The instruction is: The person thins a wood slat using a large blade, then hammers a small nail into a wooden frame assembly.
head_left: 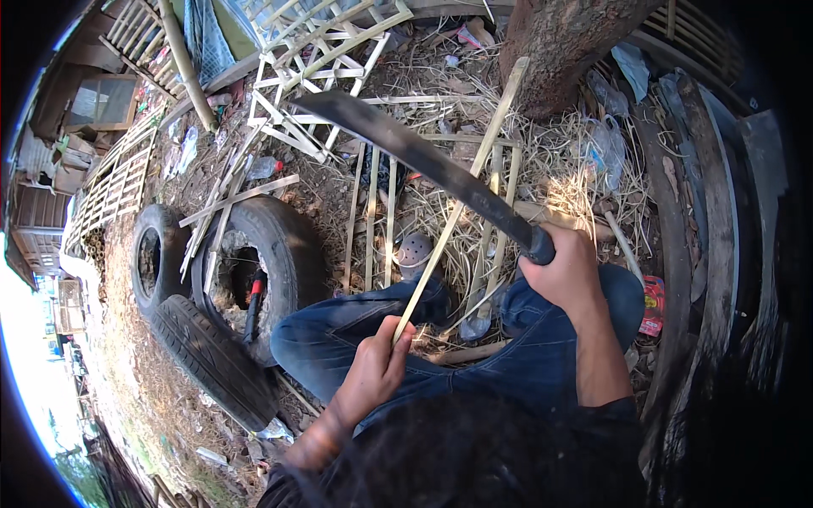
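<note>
My left hand point(373, 366) is closed round the near end of a long, pale bamboo strip point(442, 244), which slants up and away to the right towards the tree trunk. In my right hand point(566, 264) is the dark handle of a machete point(423, 157). Its long, dark blade reaches to the upper left and crosses over the strip in this view; whether the two touch I cannot tell. Several more bamboo strips point(370, 216) lie on the ground in front of my legs, among curled shavings.
Old tyres point(284, 245) lie at the left, with a red-and-black handled tool point(254, 300) in one. A bamboo lattice point(326, 63) stands beyond. The tree trunk point(550, 51) rises ahead. Wooden planks point(716, 195) run along the right, near a red packet point(653, 305).
</note>
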{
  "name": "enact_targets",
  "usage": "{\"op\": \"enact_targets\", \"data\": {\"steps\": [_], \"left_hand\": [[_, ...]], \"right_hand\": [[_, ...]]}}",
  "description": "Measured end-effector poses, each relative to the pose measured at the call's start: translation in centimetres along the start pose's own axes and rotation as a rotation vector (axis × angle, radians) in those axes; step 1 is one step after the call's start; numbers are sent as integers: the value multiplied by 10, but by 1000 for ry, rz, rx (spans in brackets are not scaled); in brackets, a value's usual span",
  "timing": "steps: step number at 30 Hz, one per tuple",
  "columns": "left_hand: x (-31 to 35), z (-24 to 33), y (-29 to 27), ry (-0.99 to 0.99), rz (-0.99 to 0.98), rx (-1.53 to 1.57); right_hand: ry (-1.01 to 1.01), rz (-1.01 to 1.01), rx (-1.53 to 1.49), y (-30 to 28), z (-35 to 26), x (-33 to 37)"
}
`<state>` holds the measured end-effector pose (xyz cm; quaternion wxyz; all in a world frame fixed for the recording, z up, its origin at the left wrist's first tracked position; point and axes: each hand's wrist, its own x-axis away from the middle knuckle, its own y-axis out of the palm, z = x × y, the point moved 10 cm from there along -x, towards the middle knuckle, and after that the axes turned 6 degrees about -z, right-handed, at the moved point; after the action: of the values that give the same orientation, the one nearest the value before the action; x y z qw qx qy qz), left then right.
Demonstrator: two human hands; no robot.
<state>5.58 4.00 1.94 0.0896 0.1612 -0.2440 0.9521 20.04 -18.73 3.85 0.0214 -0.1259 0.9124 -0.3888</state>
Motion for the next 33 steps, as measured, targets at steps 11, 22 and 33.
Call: {"op": "enact_targets", "data": {"steps": [11, 22, 33], "left_hand": [[-33, 28, 29, 206, 67, -272], [8, 15, 9, 87, 23, -273], [89, -75, -10, -154, 107, -350]], "right_hand": [[-263, -216, 36, 45, -26, 16], [-52, -52, 195, -1, 6, -1], [392, 346, 42, -85, 88, -2]]}}
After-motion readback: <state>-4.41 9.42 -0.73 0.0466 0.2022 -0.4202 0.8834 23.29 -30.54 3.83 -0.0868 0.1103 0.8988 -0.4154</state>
